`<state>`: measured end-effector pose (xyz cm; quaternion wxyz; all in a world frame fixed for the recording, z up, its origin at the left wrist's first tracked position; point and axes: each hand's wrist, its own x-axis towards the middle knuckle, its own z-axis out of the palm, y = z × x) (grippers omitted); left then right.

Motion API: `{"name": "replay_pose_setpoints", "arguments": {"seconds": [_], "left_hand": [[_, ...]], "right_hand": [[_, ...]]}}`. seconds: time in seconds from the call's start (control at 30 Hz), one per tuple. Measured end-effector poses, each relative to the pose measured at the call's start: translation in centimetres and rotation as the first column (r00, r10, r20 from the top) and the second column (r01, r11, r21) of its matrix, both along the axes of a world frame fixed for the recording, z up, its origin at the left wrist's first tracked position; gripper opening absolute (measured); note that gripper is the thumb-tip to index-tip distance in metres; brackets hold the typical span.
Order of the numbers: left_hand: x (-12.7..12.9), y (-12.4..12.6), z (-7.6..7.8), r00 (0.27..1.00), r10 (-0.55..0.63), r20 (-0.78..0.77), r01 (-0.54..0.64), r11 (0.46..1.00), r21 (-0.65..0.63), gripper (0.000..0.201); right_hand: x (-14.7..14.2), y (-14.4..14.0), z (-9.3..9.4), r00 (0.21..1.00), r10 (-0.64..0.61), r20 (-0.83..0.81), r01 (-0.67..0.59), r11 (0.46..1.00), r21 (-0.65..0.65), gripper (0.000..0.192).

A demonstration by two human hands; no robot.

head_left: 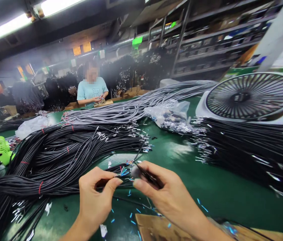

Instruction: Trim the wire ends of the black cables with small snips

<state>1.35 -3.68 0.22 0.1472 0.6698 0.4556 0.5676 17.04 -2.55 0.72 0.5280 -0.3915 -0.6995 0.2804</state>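
Thumb and forefinger of my left hand [97, 190] are pinched together at a small fan of thin blue wires [124, 171]. Just to the right, my right hand [166, 194] is closed around a dark, blurred object with a rounded grey end [136, 171]; its kind cannot be made out. The two hands are close together but apart, above the green tabletop [221, 187]. Behind the fingertips lie black cable ends with red, white and blue wires, partly hidden by my hands. Short blue scraps [131, 215] are scattered beneath.
Bundled black cables [56, 150] fill the left, with grey cables [106, 115] behind. More black cables [252, 150] lie right, below a large fan [252, 97]. A plastic bag of parts [170, 113], small green fan [0, 149] and wooden board [153, 227] are around. A co-worker [92, 88] sits opposite.
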Motion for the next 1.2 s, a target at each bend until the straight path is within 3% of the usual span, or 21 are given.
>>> {"name": "replay_pose_setpoints", "arguments": {"seconds": [0.1, 0.2, 0.27, 0.4, 0.47, 0.6, 0.7, 0.73, 0.8, 0.87, 0.93, 1.0, 1.07, 1.1, 1.13, 1.2], "left_hand": [[0.5, -0.4, -0.1, 0.994, 0.03, -0.107, -0.012, 0.986, 0.167, 0.012], [0.6, -0.4, -0.2, 0.989, 0.021, -0.148, 0.013, 0.974, 0.225, 0.013], [0.4, -0.1, -0.2, 0.991, -0.012, -0.135, 0.034, 0.986, 0.165, 0.011], [-0.2, 0.6, -0.2, 0.977, -0.158, -0.145, 0.146, 0.985, -0.091, 0.012], [-0.3, 0.8, -0.3, 0.97, -0.19, -0.154, 0.168, 0.975, -0.144, 0.014], [-0.1, 0.8, -0.6, 0.986, -0.107, -0.126, 0.099, 0.993, -0.065, 0.012], [0.1, 0.8, -0.6, 0.988, -0.079, -0.135, 0.075, 0.996, -0.039, 0.014], [0.2, 0.8, -0.5, 0.984, -0.09, -0.155, 0.082, 0.995, -0.059, 0.016], [0.3, 0.8, -0.3, 0.97, -0.122, -0.209, 0.096, 0.987, -0.13, 0.021], [0.3, 0.8, -0.2, 0.957, -0.144, -0.252, 0.096, 0.976, -0.194, 0.027], [0.2, 0.7, -0.1, 0.955, -0.144, -0.258, 0.086, 0.971, -0.223, 0.029], [0.1, 0.6, 0.0, 0.968, -0.134, -0.212, 0.082, 0.968, -0.238, 0.03], [-0.1, 0.6, 0.0, 0.984, -0.121, -0.132, 0.085, 0.964, -0.252, 0.031], [-0.2, 0.6, -0.1, 0.988, -0.118, -0.095, 0.09, 0.962, -0.257, 0.03], [-0.2, 0.6, -0.1, 0.99, -0.12, -0.069, 0.098, 0.96, -0.261, 0.03], [-0.2, 0.6, -0.3, 0.99, -0.129, -0.054, 0.111, 0.96, -0.258, 0.028]], "right_hand": [[-0.1, 0.1, 0.3, 0.999, 0.036, -0.019, -0.037, 0.998, -0.055, 0.025], [-0.2, 0.4, 0.5, 0.996, 0.055, -0.077, -0.064, 0.99, -0.124, 0.029], [-0.2, 0.6, 0.5, 0.975, 0.13, -0.182, -0.169, 0.96, -0.222, 0.033], [-0.3, 1.1, 0.2, 0.83, 0.324, -0.454, -0.514, 0.762, -0.395, 0.046], [-0.3, 1.4, 0.0, 0.8, 0.357, -0.483, -0.564, 0.722, -0.401, 0.048], [-0.2, 1.6, -0.2, 0.862, 0.301, -0.407, -0.47, 0.776, -0.421, 0.044], [-0.1, 1.6, -0.2, 0.855, 0.324, -0.404, -0.492, 0.752, -0.438, 0.036], [-0.2, 1.5, -0.2, 0.861, 0.347, -0.371, -0.487, 0.775, -0.404, 0.031], [-0.2, 1.4, -0.2, 0.921, 0.329, -0.207, -0.374, 0.896, -0.239, 0.019], [0.0, 1.4, -0.2, 0.98, 0.201, -0.006, -0.201, 0.979, 0.026, 0.011], [0.5, 1.8, -0.2, 0.994, 0.041, 0.101, -0.063, 0.973, 0.223, 0.014], [1.2, 2.4, -0.2, 0.989, -0.128, 0.078, 0.101, 0.954, 0.281, 0.013], [1.7, 2.9, -0.1, 0.948, -0.316, -0.028, 0.314, 0.923, 0.223, 0.01], [1.8, 3.0, -0.1, 0.939, -0.34, -0.051, 0.344, 0.924, 0.167, 0.01], [1.8, 3.0, 0.0, 0.957, -0.288, -0.042, 0.291, 0.948, 0.126, 0.014], [1.3, 2.7, 0.1, 0.996, -0.066, 0.059, 0.063, 0.997, 0.053, 0.026]]}}
